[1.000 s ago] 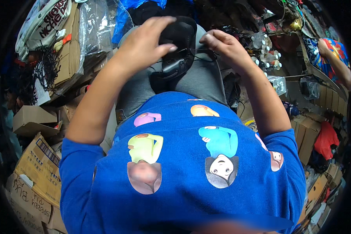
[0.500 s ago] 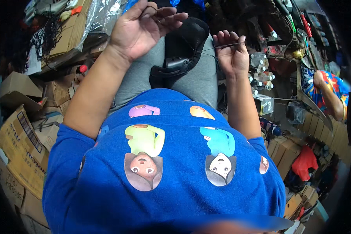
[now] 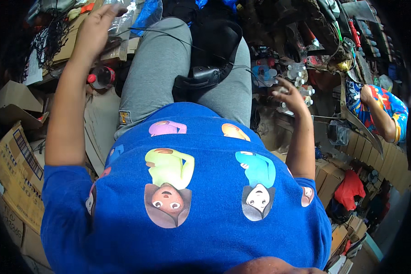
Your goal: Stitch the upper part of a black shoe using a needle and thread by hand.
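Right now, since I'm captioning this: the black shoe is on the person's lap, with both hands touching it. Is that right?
Not the hands: the head view shows the left hand and right hand out to either side, apart from the black shoe, which is on the lap.

Bare left arm (image 3: pixel 68 105): I see it stretched far along the left side.
Bare left hand (image 3: pixel 94 34): angled rightward, fingertips close; grip unclear to me.
Bare right arm (image 3: pixel 303 141): I see it extended less far.
Bare right hand (image 3: pixel 293 98): turned leftward, fingers parted.
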A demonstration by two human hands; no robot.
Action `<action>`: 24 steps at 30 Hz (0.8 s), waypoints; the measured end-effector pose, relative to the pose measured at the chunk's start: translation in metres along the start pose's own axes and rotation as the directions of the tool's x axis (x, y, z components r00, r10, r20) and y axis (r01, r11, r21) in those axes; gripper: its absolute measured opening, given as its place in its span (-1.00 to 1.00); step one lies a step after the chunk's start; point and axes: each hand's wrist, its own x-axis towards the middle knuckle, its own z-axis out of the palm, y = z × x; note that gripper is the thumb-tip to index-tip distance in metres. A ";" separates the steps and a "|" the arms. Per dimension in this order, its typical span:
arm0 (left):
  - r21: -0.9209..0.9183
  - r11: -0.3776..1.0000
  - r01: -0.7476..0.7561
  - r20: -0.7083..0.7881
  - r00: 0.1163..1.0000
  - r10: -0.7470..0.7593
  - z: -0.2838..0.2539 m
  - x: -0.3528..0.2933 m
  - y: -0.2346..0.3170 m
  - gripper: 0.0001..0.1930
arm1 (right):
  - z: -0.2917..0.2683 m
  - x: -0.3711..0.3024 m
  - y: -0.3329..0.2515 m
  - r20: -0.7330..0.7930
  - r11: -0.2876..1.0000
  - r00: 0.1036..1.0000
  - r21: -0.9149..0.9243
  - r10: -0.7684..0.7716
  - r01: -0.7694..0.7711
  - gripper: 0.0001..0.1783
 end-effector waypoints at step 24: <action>0.511 0.521 -0.684 0.612 0.715 0.339 0.108 -0.045 -0.018 -0.70 | 0.079 0.040 -0.061 0.022 0.873 0.973 -0.437 -0.230 0.217 -0.66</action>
